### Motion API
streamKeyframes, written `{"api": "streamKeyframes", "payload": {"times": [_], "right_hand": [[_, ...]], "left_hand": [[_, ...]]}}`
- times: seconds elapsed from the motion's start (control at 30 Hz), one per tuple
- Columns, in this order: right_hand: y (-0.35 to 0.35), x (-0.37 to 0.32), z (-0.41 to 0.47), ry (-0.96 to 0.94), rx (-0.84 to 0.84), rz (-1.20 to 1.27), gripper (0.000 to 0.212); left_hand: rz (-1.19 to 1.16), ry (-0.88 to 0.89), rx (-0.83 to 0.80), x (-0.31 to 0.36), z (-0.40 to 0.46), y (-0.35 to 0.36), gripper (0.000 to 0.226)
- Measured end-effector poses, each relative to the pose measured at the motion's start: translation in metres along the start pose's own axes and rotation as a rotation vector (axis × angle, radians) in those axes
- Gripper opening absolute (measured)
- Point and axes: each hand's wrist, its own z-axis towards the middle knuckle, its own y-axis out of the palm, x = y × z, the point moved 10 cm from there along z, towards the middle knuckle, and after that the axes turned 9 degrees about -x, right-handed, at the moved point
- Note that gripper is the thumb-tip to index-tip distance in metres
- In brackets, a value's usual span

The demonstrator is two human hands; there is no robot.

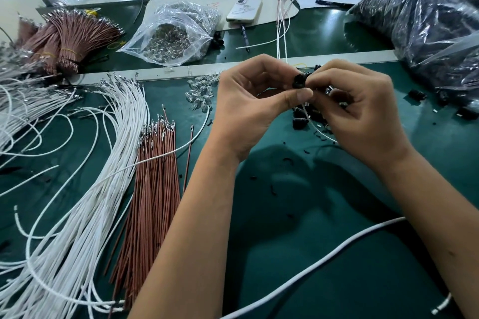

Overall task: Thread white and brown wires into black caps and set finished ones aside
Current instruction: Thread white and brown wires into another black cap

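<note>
My left hand (255,103) pinches a small black cap (298,81) between thumb and fingers above the green mat. My right hand (363,109) meets it from the right, fingers curled round a thin white wire (317,128) that trails down and right from the cap. Loose black caps (303,118) lie on the mat just under both hands. A fan of white wires (103,163) and a bundle of brown wires (155,189) lie to the left. Finished wired caps (285,5) rest at the back.
A clear bag of small glass bulbs (176,33) and loose bulbs (202,93) sit behind the left hand. A big plastic bag of black parts (427,21) fills the right rear. A phone (243,10) lies at the back, tied brown wire bundles (70,39) far left, a thick white cable (324,261) near front.
</note>
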Motion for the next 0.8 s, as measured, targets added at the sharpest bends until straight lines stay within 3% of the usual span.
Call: {"api": "streamKeyframes", "payload": {"times": [0.8], "right_hand": [[0.0055,-0.0059,-0.0001,-0.021,-0.019,-0.045,0.009]], "left_hand": [[0.025,0.028,0.006,0.0022,0.0008,-0.001,0.027]]}}
